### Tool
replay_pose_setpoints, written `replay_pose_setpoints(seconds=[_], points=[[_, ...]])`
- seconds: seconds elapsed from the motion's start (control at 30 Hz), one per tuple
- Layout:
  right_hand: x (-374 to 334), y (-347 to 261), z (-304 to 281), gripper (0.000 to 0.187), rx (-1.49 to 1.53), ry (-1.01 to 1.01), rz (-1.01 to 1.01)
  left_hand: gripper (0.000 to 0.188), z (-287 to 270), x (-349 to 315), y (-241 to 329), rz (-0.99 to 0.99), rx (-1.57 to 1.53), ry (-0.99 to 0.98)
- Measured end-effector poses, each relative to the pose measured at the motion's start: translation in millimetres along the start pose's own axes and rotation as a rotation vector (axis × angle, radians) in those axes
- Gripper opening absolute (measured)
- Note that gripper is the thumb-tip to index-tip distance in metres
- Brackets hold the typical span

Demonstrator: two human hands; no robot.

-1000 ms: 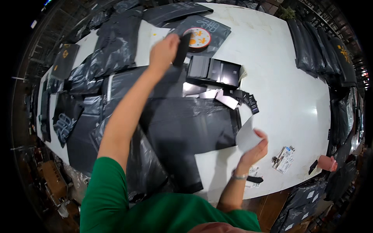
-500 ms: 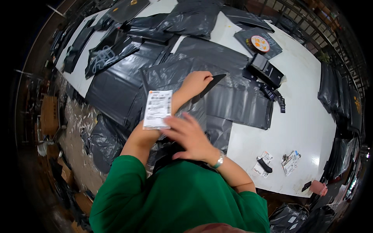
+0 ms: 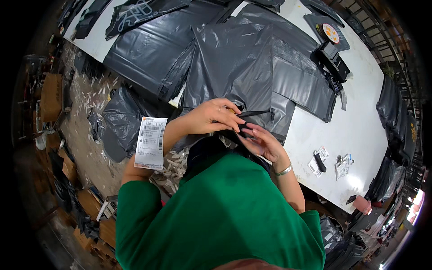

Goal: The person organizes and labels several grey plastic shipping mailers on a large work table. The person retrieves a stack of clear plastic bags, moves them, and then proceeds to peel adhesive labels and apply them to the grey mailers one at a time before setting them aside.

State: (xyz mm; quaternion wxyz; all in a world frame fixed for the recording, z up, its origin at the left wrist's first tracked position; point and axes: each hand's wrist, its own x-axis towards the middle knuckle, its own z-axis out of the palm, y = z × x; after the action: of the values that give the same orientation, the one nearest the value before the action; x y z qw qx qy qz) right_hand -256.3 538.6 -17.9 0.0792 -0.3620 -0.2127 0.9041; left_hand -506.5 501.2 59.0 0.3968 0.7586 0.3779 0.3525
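We see a white table (image 3: 360, 130) covered on its left and middle with big grey plastic mailing bags (image 3: 243, 63), flat and overlapping. More dark bags (image 3: 396, 108) lie stacked along the far right edge. On the floor to the left, a crumpled grey bag (image 3: 118, 121) sits among paper scraps, with brown cardboard boxes (image 3: 51, 94) beside it.

At the near edge of the table, we find a grey bag's flap (image 3: 252, 114) held between both hands. Our left hand (image 3: 211, 118) closes its fingers over the flap from above; our right hand (image 3: 261, 141) pinches it from below, fingers curled.

A white shipping label (image 3: 150, 143), rectangular with barcodes, is stuck along our left forearm.

Farther up, a round orange and white sticker roll (image 3: 330, 33) rests on a dark bag. Small tags (image 3: 342, 167) lie on the bare table at right.
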Motion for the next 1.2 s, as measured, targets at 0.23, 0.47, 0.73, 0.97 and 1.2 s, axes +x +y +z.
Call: replay_pose_setpoints(seconds=[0.23, 0.47, 0.73, 0.97, 1.2], points=[[-13, 31, 2, 0.048, -0.060, -0.040, 0.066, 0.020, -2, 2, -4, 0.069, -0.043, -0.029], [-18, 36, 28, 0.058, 0.356, -0.150, -0.188, 0.020, 0, 26, 10, 0.209, -0.116, 0.104], [-27, 19, 22, 0.014, -0.100, 0.403, -0.414, 0.022, 25, 6, -73, -0.163, 0.740, 0.239], [36, 44, 63, 0.035, 0.125, 0.332, -0.574, 0.020, -14, 17, -71, -0.376, 0.393, 0.120], [61, 29, 70, 0.044, 0.315, 0.172, -0.242, 0.017, -13, 30, -61, -0.254, 0.392, -0.010]])
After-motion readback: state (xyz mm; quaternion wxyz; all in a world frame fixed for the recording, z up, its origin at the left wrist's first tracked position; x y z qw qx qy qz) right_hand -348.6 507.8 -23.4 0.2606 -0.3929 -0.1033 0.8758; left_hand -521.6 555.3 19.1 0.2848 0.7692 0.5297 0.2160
